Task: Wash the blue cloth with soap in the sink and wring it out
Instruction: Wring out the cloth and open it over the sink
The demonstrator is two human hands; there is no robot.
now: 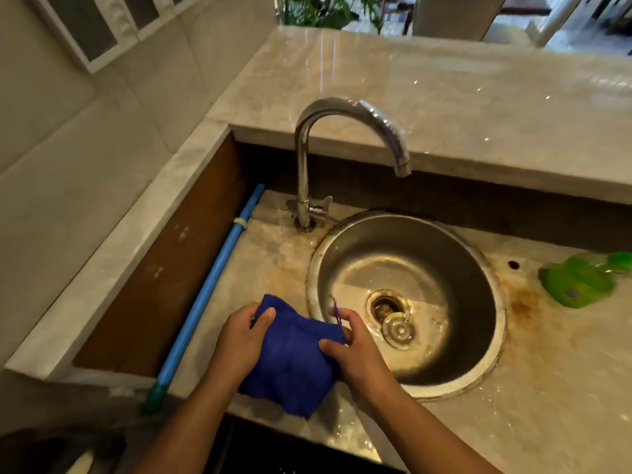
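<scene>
Pale marble-pattern counter (564, 388), two levels: raised ledge at the back, lower wet slab in front with rusty orange stains around the basin cutout. Tiled beige wall (85, 148) on the left, dark brown panel (164, 268) below the ledge on that side.

Round stainless-steel sink (444, 254) set into the lower slab, right of centre. Inside wet and shiny, no standing water that I can make out. Drain opening (384, 304) near the basin centre, a round metal strainer cap (398, 330) lying just beside it, off the hole.

Chrome gooseneck tap (342, 111) stands at the sink's back-left rim, spout arcing right and ending above the basin. No stream visible from the spout. Small lever handle at its base.

Long light-blue pipe (212, 285) runs diagonally along the left edge of the lower slab, green end piece at the near end, white clip near the far end.

Green plastic bottle (578, 282), lying on its side on the counter at far right, well apart from the sink; blurred, label unreadable.

Dark blue terry cloth (294, 364) is bunched between both hands, held over the counter at the sink's front-left rim, lower part hanging loose. Not in the basin. A loose thread sticks up at its top right corner.

Left hand (239, 340): closed on the cloth's left edge, thumb on top. Right hand (355, 354): pinching the right edge, thumb pressed into the fabric, fingers curled behind. No suds visible on the cloth.
</scene>
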